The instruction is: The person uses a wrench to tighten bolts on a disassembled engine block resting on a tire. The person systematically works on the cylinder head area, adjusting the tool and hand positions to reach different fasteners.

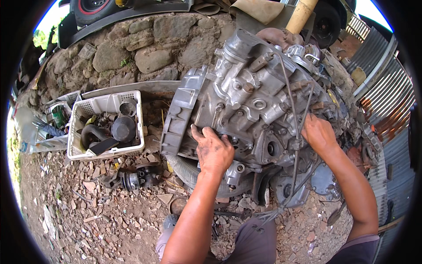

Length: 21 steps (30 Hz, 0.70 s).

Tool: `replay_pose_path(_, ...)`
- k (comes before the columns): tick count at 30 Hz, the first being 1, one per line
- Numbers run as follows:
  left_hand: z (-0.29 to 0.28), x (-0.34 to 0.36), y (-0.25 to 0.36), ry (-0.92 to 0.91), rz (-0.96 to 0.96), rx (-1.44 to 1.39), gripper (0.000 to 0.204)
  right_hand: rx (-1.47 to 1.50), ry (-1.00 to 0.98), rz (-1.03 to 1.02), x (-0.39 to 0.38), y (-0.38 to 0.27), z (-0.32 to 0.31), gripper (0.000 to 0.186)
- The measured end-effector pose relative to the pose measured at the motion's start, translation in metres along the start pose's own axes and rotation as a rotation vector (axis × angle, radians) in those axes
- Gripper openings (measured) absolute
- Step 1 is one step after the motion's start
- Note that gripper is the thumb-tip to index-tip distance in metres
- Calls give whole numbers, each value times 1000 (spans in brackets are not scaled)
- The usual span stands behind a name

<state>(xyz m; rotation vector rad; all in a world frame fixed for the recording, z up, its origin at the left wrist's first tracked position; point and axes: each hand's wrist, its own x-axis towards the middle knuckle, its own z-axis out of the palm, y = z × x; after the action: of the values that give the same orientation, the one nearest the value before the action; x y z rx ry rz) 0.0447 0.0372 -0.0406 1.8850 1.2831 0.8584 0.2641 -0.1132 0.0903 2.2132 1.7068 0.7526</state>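
A large grey metal engine block [246, 97] lies tilted on an old tyre [189, 169] on stony ground. My left hand [214, 149], smeared with grease, rests flat on the engine's lower near side, fingers spread, holding nothing. At the engine's right side my right hand [318, 132] has its fingers curled around small fittings; what it grips is hidden. A thin grey cable [293, 127] runs down the engine between my two hands.
A white plastic basket [81, 112] of black rubber and metal parts stands at the left, a smaller one [61, 141] beside it. A stone wall [149, 48] runs behind. Corrugated metal sheets [387, 101] stand at the right. A loose metal part [132, 179] lies on the rubble.
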Motion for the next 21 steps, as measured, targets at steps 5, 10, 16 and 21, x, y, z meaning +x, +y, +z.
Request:
replay_pose_path(5, 4, 1, -3, 5, 15, 11, 42, -6, 59, -33, 0, -2, -5, 14)
replay_pose_path(10, 6, 1, -3, 2, 15, 21, 41, -38, 34, -101, 3, -2, -7, 12)
replay_pose_path(16, 5, 1, -3, 4, 24, 27, 40, -122, -10, -52, 7, -4, -1, 13)
replay_pose_path(21, 1, -2, 5, 27, 0, -18, 39, -126, -85, -75, 8, -7, -11, 13)
